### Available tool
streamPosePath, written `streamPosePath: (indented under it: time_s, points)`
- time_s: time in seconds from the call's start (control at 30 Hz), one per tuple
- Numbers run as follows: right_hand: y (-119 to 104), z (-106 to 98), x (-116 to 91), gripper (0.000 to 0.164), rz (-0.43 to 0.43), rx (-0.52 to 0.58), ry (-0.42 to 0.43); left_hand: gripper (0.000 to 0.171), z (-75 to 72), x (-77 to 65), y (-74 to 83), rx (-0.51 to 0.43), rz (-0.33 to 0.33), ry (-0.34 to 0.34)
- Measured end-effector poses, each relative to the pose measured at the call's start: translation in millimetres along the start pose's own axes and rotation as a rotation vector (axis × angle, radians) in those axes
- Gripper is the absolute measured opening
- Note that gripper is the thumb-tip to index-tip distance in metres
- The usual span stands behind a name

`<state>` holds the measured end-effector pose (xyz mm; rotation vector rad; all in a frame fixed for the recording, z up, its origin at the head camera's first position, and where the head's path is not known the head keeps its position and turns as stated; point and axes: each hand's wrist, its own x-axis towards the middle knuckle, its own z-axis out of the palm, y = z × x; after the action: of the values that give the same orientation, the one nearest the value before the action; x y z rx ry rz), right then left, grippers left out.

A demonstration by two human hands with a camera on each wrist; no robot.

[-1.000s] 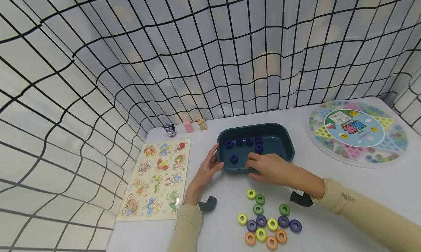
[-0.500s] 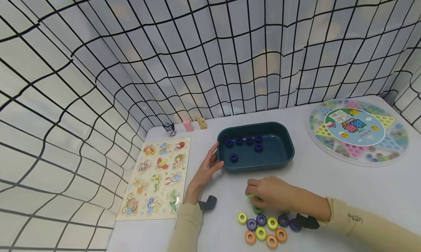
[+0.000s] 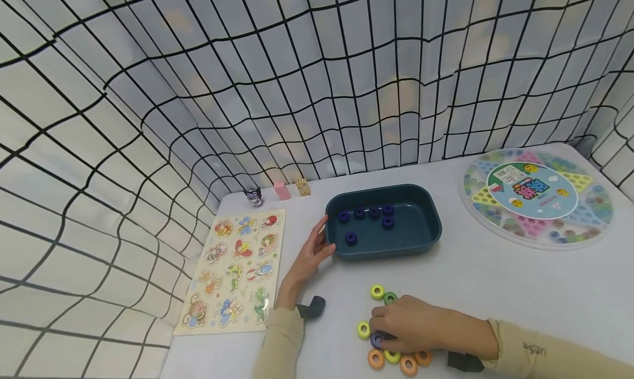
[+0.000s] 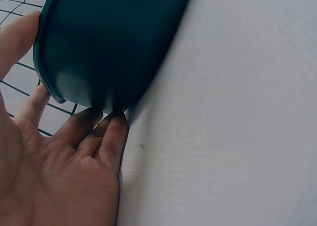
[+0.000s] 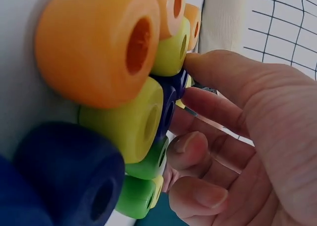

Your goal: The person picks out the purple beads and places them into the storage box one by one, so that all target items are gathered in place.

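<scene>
Orange rings (image 5: 84, 47), yellow rings (image 5: 114, 124), green rings (image 5: 133, 191) and deep purple rings (image 3: 351, 241) in solid colours meet a white table (image 3: 500, 291) and a dark teal tray (image 3: 421, 230), with a beige, dark-lettered sleeve (image 3: 559, 349), a cream board (image 3: 229, 272) in multicoloured creature print, a round board (image 3: 537, 200) with pink, yellow and pale-blue star points, and a black-gridded pale backdrop (image 3: 364, 79)
</scene>
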<state>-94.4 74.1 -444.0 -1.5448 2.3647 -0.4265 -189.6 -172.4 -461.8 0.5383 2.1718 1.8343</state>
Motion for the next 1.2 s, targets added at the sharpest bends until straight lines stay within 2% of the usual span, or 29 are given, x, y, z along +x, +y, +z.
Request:
streamPosePath:
  time_s: [0.27, 0.57, 0.8, 1.03, 1.2]
  points:
    - [-4, -1, 3, 0.017, 0.031, -0.012, -0.001, 0.064, 1.1, -1.2, 3.0, -0.008, -0.018, -0.010]
    - [-6, 3, 10, 0.018, 0.085, -0.113, 0.015, 0.066, 0.5, -2.1, 2.4, -0.038, -0.016, -0.011]
    - [-3, 2, 11, 0.021, 0.103, -0.078, -0.011, 0.065, 1.2, -1.6, 1.2, -0.018, -0.020, 0.001]
    - [2, -10, 8, 0.020, 0.111, -0.028, -0.004, 0.065, 1.1, -1.4, 0.2, -0.011, -0.020, 0.008]
    - [8, -27, 6, 0.023, 0.172, -0.034, 0.024, 0.065, 1.0, -1.6, -0.1, -0.014, -0.009, 0.006]
